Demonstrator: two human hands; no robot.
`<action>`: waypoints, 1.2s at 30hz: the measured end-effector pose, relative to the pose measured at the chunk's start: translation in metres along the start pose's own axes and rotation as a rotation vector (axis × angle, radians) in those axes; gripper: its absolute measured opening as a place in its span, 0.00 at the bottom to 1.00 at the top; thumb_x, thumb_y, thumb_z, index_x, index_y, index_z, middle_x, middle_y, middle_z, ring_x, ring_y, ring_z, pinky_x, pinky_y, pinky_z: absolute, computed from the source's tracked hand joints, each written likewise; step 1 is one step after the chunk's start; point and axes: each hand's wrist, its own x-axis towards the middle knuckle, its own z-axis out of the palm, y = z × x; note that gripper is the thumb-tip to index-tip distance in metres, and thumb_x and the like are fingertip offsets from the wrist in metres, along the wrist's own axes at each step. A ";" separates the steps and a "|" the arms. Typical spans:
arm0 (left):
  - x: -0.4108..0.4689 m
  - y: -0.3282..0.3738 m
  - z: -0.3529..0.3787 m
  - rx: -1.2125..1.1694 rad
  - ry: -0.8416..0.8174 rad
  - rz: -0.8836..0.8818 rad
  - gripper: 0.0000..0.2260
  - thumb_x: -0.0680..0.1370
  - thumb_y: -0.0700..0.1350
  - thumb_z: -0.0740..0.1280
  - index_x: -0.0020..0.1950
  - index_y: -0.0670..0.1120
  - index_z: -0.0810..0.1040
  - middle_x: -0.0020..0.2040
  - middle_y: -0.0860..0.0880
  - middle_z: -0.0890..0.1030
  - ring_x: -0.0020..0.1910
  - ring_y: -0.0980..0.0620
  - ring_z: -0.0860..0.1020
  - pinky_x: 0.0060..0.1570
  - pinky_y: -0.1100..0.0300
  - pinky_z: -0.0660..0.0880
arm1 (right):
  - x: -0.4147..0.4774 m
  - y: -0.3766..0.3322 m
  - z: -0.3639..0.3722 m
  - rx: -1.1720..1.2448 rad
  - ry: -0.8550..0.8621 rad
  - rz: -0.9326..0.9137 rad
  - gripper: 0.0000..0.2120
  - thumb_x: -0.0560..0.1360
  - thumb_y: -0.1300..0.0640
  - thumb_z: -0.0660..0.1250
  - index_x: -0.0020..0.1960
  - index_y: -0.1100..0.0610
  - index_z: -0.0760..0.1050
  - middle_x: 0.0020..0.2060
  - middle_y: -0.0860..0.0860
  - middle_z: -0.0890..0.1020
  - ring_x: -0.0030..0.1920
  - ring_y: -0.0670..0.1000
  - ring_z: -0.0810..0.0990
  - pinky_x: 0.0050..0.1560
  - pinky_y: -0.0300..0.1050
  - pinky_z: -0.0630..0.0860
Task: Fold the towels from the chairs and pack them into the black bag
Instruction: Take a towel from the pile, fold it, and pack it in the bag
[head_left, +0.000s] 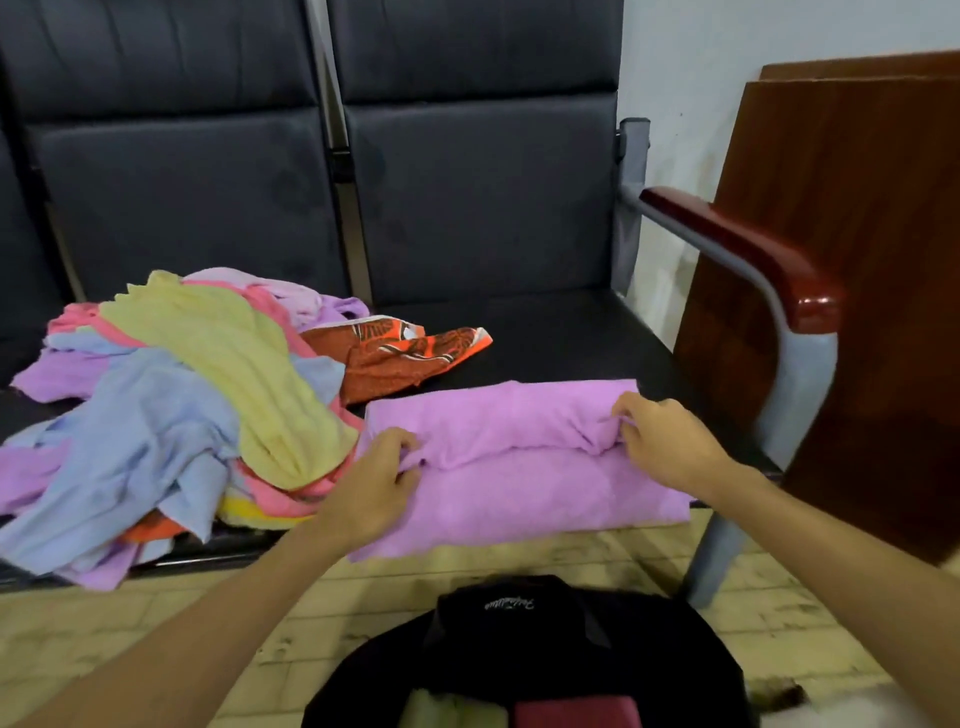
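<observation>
At nine o'clock I see a messy pile of towels (171, 415) on the chair seat (545, 338). Just right of it, the left hand (374, 483) has its fingers curled tight on one end of a purple towel (519, 467). The towel lies half folded on the seat in the middle, and the black bag (519, 649) sits open on the floor at six o'clock. At three o'clock the right hand (665, 441) pinches the towel's other end.

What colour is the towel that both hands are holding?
The towel is plain lilac; head view shows it best.
</observation>
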 end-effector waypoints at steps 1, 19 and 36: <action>-0.002 -0.005 0.002 0.056 -0.041 0.031 0.10 0.79 0.40 0.62 0.60 0.41 0.71 0.58 0.49 0.72 0.57 0.52 0.72 0.54 0.69 0.61 | 0.000 0.000 0.001 -0.008 -0.024 -0.029 0.11 0.78 0.62 0.58 0.58 0.55 0.75 0.51 0.56 0.83 0.46 0.59 0.81 0.43 0.49 0.75; 0.015 0.003 -0.030 0.032 0.304 0.085 0.07 0.79 0.37 0.63 0.53 0.39 0.79 0.46 0.49 0.79 0.43 0.51 0.74 0.39 0.65 0.62 | 0.008 0.011 -0.005 0.246 0.370 -0.082 0.16 0.80 0.65 0.62 0.66 0.63 0.74 0.62 0.58 0.79 0.61 0.58 0.78 0.60 0.40 0.68; -0.037 -0.002 -0.060 0.069 -0.228 -0.041 0.05 0.75 0.45 0.71 0.44 0.57 0.81 0.53 0.56 0.82 0.52 0.64 0.77 0.49 0.78 0.66 | -0.030 0.039 -0.019 0.056 -0.054 -0.108 0.16 0.77 0.45 0.65 0.52 0.55 0.83 0.57 0.50 0.82 0.52 0.50 0.81 0.55 0.44 0.77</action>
